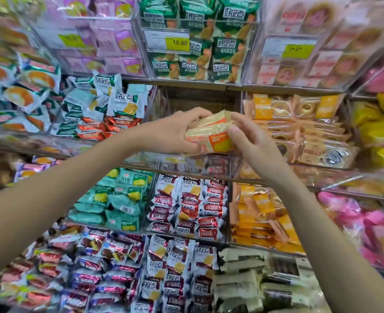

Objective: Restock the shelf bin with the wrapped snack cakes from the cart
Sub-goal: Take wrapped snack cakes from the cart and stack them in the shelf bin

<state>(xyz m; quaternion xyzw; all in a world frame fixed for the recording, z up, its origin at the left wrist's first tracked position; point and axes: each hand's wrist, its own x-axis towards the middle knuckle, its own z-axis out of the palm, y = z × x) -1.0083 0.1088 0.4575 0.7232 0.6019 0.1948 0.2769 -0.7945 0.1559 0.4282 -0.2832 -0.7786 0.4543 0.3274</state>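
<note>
**Snack cakes at the bin mouth, bin almost bare**

Snack cakes (211,136), a small wrapped bundle, sit gripped between the left hand (177,132) and right hand (249,141), fingers curled around them. Just beyond, the clear shelf bin (164,105) looks nearly empty; restocking seems barely begun.

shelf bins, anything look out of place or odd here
One thing stands out: the clear bin in the middle row, right behind the hands, looks nearly empty while every neighbouring bin is packed. The left hand and right hand hold wrapped snack cakes at its opening. Nothing looks spilled or damaged.
</note>
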